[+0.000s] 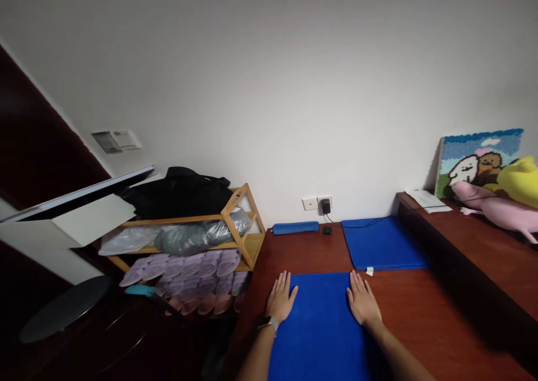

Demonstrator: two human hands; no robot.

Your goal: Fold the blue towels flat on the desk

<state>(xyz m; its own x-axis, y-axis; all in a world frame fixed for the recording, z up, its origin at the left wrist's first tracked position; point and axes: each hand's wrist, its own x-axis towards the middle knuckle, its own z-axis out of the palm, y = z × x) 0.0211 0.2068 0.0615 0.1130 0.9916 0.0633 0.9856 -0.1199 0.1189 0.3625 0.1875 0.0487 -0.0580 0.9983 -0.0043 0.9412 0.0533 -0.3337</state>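
both hands lie flat, palm down, on the blue cloth [317, 336] that runs along six o'clock of the view, on the red-brown table [403, 308]. the left hand [281, 300] rests over the cloth's corner at eleven o'clock, its fingers straight and close together, the thumb out wide over the blue; a watch [268, 324] with a pale strap sits on that wrist. the right hand [363, 300] covers the corner at one o'clock in much the same way, fingers long and thumb turned in. taking that cloth as the middle of the dial, a second blue cloth [382, 244] lies at one o'clock, its white tag [370, 270] just beyond the right fingertips. near twelve, a black plug [325, 205] sits in the wall, its cord trailing over the second cloth, and a long blue bundle [295, 227] lies against the wall just short of twelve. toward two o'clock, a pink toy [500, 210], a yellow toy [521, 182] and a fuzzy picture [481, 165] stand on a raised surface. at ten o'clock a wooden rack [197, 219] bears a black bag [180, 193] above rows of lilac slippers [197, 266].
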